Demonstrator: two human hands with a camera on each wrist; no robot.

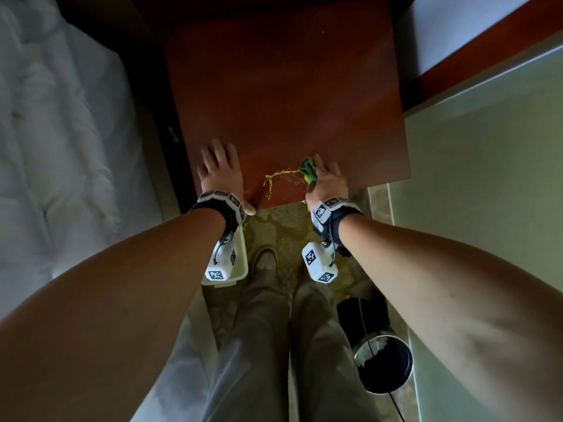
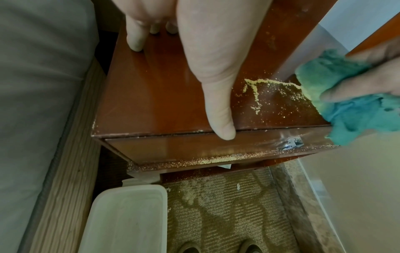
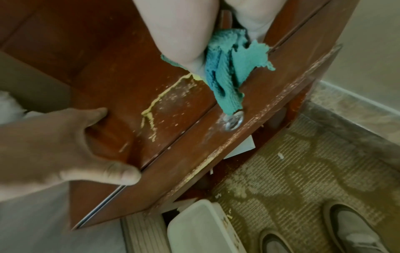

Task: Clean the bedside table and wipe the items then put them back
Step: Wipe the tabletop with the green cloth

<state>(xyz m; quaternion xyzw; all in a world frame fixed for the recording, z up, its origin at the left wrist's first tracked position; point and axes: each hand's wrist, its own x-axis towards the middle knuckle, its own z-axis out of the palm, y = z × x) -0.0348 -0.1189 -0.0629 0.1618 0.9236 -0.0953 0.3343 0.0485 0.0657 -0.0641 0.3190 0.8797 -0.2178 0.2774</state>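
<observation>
The reddish-brown bedside table (image 1: 289,95) carries a thin trail of yellow crumbs (image 1: 275,178) near its front edge. My right hand (image 1: 324,181) grips a bunched blue-green cloth (image 1: 309,172) and presses it on the table top at the front right, at the end of the crumb trail (image 2: 257,92). Part of the cloth (image 3: 225,75) hangs over the front edge toward the drawer knob (image 3: 233,119). My left hand (image 1: 221,170) lies flat on the front left of the top, fingers straight, thumb (image 2: 218,106) reaching the front edge. More crumbs lie along the drawer's lower ledge (image 2: 216,160).
A white bed (image 1: 54,153) runs along the left. A white plastic bin (image 2: 125,219) stands on the patterned carpet (image 2: 227,214) below the table's left front. A black round waste bin (image 1: 382,357) stands on the floor at right, by the pale wall (image 1: 487,208). My shoes (image 3: 350,227) are below.
</observation>
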